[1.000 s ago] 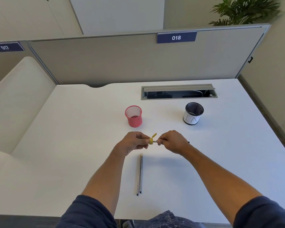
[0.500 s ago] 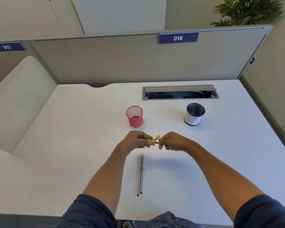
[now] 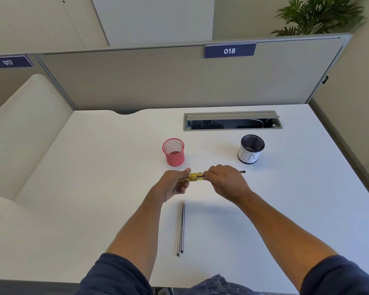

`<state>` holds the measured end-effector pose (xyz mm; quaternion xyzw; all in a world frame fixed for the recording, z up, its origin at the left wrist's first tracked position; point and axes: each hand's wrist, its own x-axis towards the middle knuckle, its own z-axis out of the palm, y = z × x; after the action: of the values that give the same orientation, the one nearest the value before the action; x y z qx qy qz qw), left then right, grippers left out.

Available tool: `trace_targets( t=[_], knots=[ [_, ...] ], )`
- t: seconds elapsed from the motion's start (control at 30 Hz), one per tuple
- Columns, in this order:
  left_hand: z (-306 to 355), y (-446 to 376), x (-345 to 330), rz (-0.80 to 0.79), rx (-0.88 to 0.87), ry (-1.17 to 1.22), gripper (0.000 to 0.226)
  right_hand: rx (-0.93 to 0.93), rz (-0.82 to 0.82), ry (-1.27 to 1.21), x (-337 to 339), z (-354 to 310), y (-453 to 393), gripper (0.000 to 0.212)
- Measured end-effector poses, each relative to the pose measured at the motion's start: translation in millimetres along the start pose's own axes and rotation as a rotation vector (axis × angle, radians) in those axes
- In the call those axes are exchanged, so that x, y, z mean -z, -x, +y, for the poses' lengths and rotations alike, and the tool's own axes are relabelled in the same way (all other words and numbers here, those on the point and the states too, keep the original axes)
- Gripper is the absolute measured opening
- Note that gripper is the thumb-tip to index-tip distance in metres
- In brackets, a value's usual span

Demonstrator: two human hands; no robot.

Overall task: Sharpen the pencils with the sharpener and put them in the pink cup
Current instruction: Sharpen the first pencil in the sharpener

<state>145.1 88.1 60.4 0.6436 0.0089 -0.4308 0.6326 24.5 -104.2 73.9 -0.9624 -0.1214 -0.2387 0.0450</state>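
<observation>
Above the middle of the white desk (image 3: pixel 94 188), my left hand (image 3: pixel 172 186) grips a small yellow sharpener (image 3: pixel 193 176). My right hand (image 3: pixel 226 180) is closed around a dark pencil (image 3: pixel 242 172) whose tip sits inside the sharpener; its back end sticks out to the right of my fingers. The pink mesh cup (image 3: pixel 173 152) stands upright just beyond my left hand, and I see no pencils in it. Two more pencils (image 3: pixel 181 227) lie side by side on the desk in front of me, tips pointing away.
A black mesh cup with a white paper label (image 3: pixel 251 149) stands to the right of the pink cup. Behind both is an open cable tray (image 3: pixel 232 120) in the desk. A grey partition (image 3: pixel 179 81) closes the far edge.
My right hand has rolled over the pencil, turning it in the sharpener. The sharpener's yellow flap no longer sticks up. The two pencils on the desk have not moved.
</observation>
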Motion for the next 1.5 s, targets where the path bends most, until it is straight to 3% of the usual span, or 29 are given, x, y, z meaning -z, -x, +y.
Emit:
trace_targets(
  t=[0.17, 0.23, 0.33, 0.5, 0.67, 0.87, 1.0, 1.13, 1.2, 1.27, 1.37, 1.43, 1.5],
  knots=[
    [1.0, 0.9, -0.9, -0.067, -0.004, -0.011, 0.025, -0.080, 0.008, 0.013, -5.4, -0.8, 4.5, 0.013],
    [1.9, 1.4, 0.7, -0.108, -0.031, -0.086, 0.019, -0.200, -0.094, -0.027, -5.5, -2.2, 5.6, 0.016],
    [2.3, 0.4, 3.5, -0.136, -0.061, -0.196, 0.007, -0.409, -0.370, -0.133, -4.1, -1.7, -0.3, 0.022],
    [0.9, 0.6, 7.0, -0.152, -0.083, -0.307, 0.015, -0.678, -0.620, -0.507, 1.2, 2.0, -10.8, 0.035],
    [-0.5, 1.4, 6.9, -0.165, -0.115, -0.314, 0.025, -0.775, -0.753, -0.868, 8.0, 9.0, -12.3, 0.040],
    [-1.7, 1.6, 6.9, -0.148, -0.116, -0.245, 0.026, -0.734, -0.663, -0.828, 8.1, 8.4, -14.1, 0.025],
    [1.1, 0.2, 8.1, -0.139, -0.096, -0.214, 0.030, -0.514, -0.580, -0.604, 6.1, 8.3, -11.3, 0.012],
    [1.1, -1.6, 6.2, -0.109, -0.044, -0.106, 0.014, -0.220, -0.225, -0.155, 0.8, 3.1, -4.0, 0.010],
    [1.1, -1.3, 4.3, -0.109, -0.018, -0.063, 0.017, -0.076, -0.037, -0.052, -3.7, 2.7, -0.5, 0.007],
    [1.9, -1.3, 3.7, -0.119, 0.001, -0.050, 0.018, -0.026, 0.025, -0.017, -5.7, 2.6, 0.9, 0.008],
    [3.1, -1.0, 5.1, -0.149, -0.013, -0.082, 0.010, -0.077, -0.027, -0.039, -8.6, 3.3, 3.7, 0.012],
    [2.6, -1.4, 6.6, -0.172, -0.043, -0.120, 0.003, -0.179, -0.196, -0.058, -9.0, 1.7, 3.4, 0.018],
    [1.7, -1.2, 7.3, -0.183, -0.062, -0.165, 0.010, -0.297, -0.372, -0.135, -8.2, 2.1, -0.1, 0.023]
  ],
)
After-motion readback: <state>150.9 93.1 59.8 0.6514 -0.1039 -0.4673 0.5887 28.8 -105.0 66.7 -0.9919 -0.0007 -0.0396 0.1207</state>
